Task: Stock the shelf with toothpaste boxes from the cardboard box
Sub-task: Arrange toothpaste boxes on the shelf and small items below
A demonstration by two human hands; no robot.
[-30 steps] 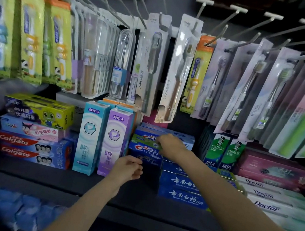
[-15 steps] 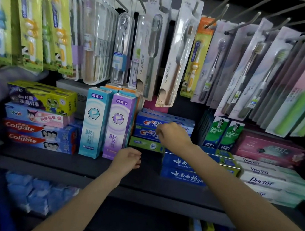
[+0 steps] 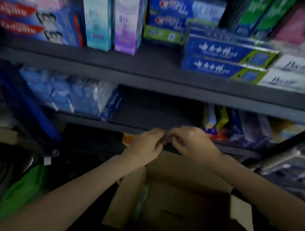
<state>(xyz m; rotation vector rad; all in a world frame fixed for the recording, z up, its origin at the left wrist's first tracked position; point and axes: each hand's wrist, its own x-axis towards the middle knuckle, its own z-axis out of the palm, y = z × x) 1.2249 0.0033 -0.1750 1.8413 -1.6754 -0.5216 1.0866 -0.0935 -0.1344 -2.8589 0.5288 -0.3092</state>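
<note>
Both hands have dropped from the toothpaste boxes (image 3: 184, 24) on the shelf (image 3: 152, 80) to meet above the cardboard box (image 3: 174, 206) below; left hand (image 3: 146, 145) and right hand (image 3: 191, 142) show curled fingers, contents indiscernible through blur

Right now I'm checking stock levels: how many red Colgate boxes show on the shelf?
2, stacked at the shelf's far left: upper Colgate box on the lower Colgate box. More may sit hidden behind them.

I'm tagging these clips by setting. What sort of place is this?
Most likely a shop's oral-care aisle: stacked toothpaste boxes face out on a dark shelf, more packaged goods sit below, and an open cardboard box waits underneath for restocking.
</note>
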